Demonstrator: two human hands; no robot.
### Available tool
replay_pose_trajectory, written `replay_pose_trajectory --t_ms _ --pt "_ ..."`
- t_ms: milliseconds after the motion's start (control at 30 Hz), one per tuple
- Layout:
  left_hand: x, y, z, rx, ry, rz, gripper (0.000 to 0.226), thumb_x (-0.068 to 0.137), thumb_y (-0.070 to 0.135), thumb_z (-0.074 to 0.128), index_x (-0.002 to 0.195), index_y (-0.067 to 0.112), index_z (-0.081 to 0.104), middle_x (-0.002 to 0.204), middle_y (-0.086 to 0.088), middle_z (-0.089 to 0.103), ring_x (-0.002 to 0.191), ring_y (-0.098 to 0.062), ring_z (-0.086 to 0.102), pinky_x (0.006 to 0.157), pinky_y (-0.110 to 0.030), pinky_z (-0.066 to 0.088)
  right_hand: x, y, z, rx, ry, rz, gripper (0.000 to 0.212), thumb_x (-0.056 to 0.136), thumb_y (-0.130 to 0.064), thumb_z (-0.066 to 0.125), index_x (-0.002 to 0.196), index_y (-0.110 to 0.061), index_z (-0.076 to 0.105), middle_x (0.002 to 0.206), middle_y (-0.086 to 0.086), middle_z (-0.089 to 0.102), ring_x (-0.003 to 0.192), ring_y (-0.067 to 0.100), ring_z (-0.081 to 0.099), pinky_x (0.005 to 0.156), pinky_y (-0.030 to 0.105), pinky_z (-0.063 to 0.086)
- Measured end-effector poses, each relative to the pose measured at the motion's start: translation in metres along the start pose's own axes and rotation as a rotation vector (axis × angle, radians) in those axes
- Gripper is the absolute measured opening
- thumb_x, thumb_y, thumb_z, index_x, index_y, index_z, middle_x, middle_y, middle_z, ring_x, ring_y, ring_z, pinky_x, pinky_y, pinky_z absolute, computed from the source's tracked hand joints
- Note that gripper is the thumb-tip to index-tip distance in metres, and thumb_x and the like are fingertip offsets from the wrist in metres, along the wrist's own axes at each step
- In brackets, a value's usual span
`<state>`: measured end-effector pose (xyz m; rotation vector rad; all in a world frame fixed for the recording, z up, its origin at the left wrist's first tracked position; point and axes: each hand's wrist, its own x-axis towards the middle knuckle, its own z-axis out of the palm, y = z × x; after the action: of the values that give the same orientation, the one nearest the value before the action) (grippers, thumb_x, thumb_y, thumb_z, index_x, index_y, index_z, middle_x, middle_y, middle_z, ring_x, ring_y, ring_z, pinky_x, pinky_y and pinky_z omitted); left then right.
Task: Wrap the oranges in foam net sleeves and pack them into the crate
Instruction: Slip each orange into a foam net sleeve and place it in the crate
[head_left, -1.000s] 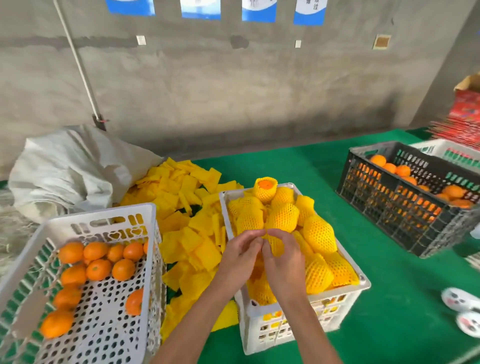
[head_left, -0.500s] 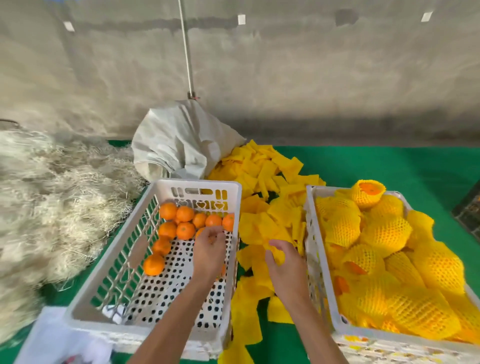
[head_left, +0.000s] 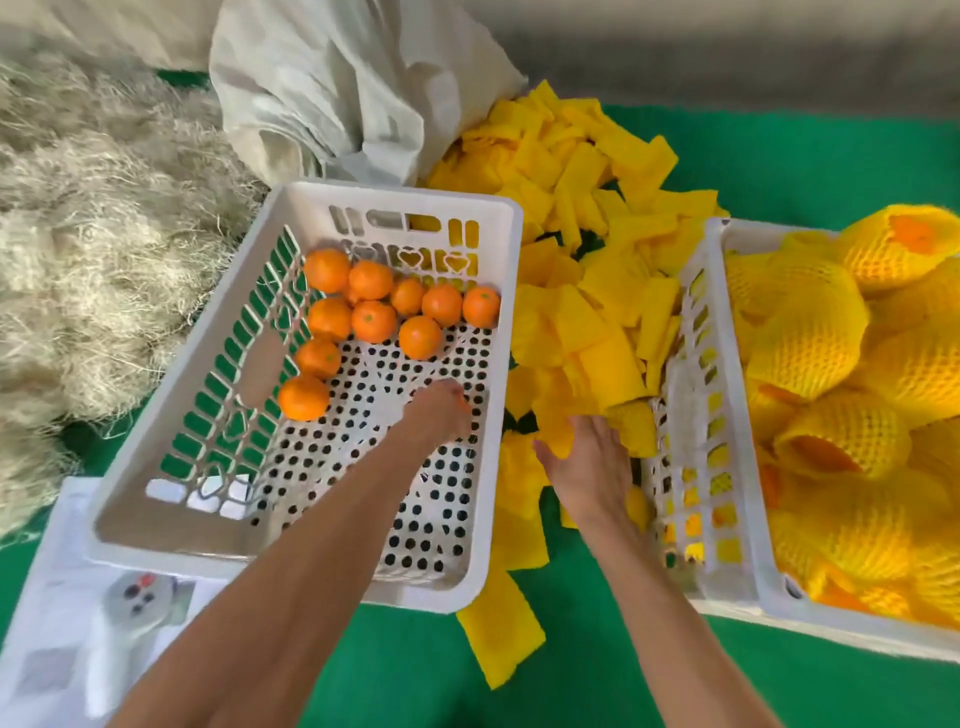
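Note:
Several bare oranges (head_left: 370, 297) lie at the far end of the white perforated crate (head_left: 311, 561) on the left. My left hand (head_left: 435, 415) is down inside this crate near its right wall, fingers curled over an orange (head_left: 461, 408) of which only a sliver shows. A heap of flat yellow foam net sleeves (head_left: 592, 291) lies between the two crates. My right hand (head_left: 584, 465) rests on the near part of this heap, thumb spread and fingertips among the sleeves. The white crate (head_left: 748, 525) on the right is piled with sleeved oranges (head_left: 810, 338).
A grey-white sack (head_left: 358, 88) lies behind the left crate, and pale straw-like fibre (head_left: 88, 244) is heaped at the far left. A white sheet with a small device (head_left: 137, 597) lies at the near left. Green matting (head_left: 582, 675) covers the surface.
My view swung left from the packed crate to the orange crate. My left hand dropped into the orange crate and curled over an orange. My right hand reached down onto the sleeve heap.

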<state>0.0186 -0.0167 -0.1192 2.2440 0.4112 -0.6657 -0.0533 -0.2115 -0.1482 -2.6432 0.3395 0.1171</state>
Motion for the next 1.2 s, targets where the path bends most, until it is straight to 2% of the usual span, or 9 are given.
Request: replay_pose_trajectory --t_ms 200,400,467,600,667,767,867,1033,1200 --pt "-0.006 0.013 -0.014 0.082 -0.013 -0.092 0.059 0.092 0.003 0.067 0.147 0.014 0.048 0.13 -0.016 0.057 0.118 -0.039 0.062 0.102 -0.049 0.055 0.008 0.004 0.0 0.203 -0.008 0.06 0.046 0.097 -0.049 0.061 0.128 -0.015 0.066 0.128 0.006 0.061 0.122 0.028 0.054 0.1 0.045 0.046" --pt "-0.035 0.022 -0.043 -0.221 0.162 0.031 0.048 0.093 0.019 0.067 0.138 0.015 0.048 0.12 -0.006 0.054 0.077 -0.02 0.067 0.079 -0.043 0.064 0.002 -0.011 -0.04 0.321 0.14 -0.037 0.032 0.102 -0.036 0.061 0.106 -0.007 0.074 0.103 0.011 0.062 0.095 0.03 0.058 0.08 0.044 0.05" --pt "-0.055 0.032 -0.051 -0.317 0.249 0.106 0.038 0.094 0.027 0.066 0.127 0.017 0.05 0.109 0.0 0.057 0.081 -0.016 0.065 0.072 -0.04 0.065 0.002 -0.025 -0.062 0.331 0.202 -0.094 0.031 0.101 -0.037 0.061 0.102 -0.009 0.075 0.098 0.007 0.059 0.088 0.026 0.057 0.076 0.04 0.049" --pt "-0.104 0.066 -0.062 -0.561 0.361 0.275 0.027 0.096 0.038 0.063 0.115 0.023 0.051 0.109 0.002 0.062 0.104 -0.022 0.063 0.093 -0.046 0.056 -0.001 -0.054 -0.11 0.439 0.328 -0.201 0.034 0.101 -0.042 0.06 0.114 -0.015 0.074 0.101 -0.004 0.056 0.089 0.018 0.059 0.075 0.035 0.05" --pt "-0.124 0.084 -0.066 -0.659 0.286 0.294 0.038 0.094 0.037 0.065 0.12 0.012 0.055 0.113 -0.008 0.065 0.109 -0.03 0.064 0.096 -0.05 0.057 -0.004 -0.066 -0.132 0.504 0.327 -0.244 0.038 0.1 -0.047 0.058 0.121 -0.018 0.072 0.106 -0.003 0.058 0.092 0.016 0.06 0.079 0.034 0.052" --pt "-0.151 0.111 -0.071 -0.983 0.045 0.31 0.042 0.089 0.029 0.071 0.12 0.003 0.063 0.11 -0.011 0.064 0.103 -0.028 0.064 0.087 -0.043 0.059 -0.015 -0.079 -0.159 0.635 0.336 -0.375 0.03 0.098 -0.051 0.059 0.111 -0.027 0.073 0.097 -0.011 0.059 0.089 0.006 0.06 0.076 0.015 0.044" --pt "-0.172 0.126 -0.071 -1.248 -0.242 0.377 0.049 0.093 0.033 0.074 0.135 0.01 0.062 0.127 -0.015 0.07 0.118 -0.031 0.067 0.101 -0.042 0.055 -0.031 -0.09 -0.178 0.823 0.374 -0.422 0.018 0.098 -0.05 0.062 0.107 -0.037 0.071 0.1 -0.016 0.065 0.095 -0.001 0.063 0.077 0.006 0.045" --pt "-0.189 0.132 -0.071 -1.365 -0.466 0.434 0.063 0.095 0.048 0.068 0.144 0.012 0.053 0.136 -0.021 0.065 0.123 -0.037 0.066 0.1 -0.046 0.057 -0.043 -0.086 -0.198 1.092 0.335 -0.409 0.017 0.096 -0.042 0.065 0.108 -0.035 0.075 0.109 -0.013 0.073 0.106 0.0 0.066 0.083 0.01 0.049" --pt "-0.188 0.134 -0.07 -1.474 -0.588 0.383 0.075 0.093 0.048 0.069 0.148 0.001 0.046 0.141 -0.028 0.059 0.131 -0.04 0.059 0.117 -0.055 0.04 -0.043 -0.068 -0.2 1.325 0.082 -0.274 0.041 0.087 -0.053 0.067 0.121 -0.032 0.072 0.122 -0.015 0.072 0.119 0.002 0.064 0.098 0.024 0.05"
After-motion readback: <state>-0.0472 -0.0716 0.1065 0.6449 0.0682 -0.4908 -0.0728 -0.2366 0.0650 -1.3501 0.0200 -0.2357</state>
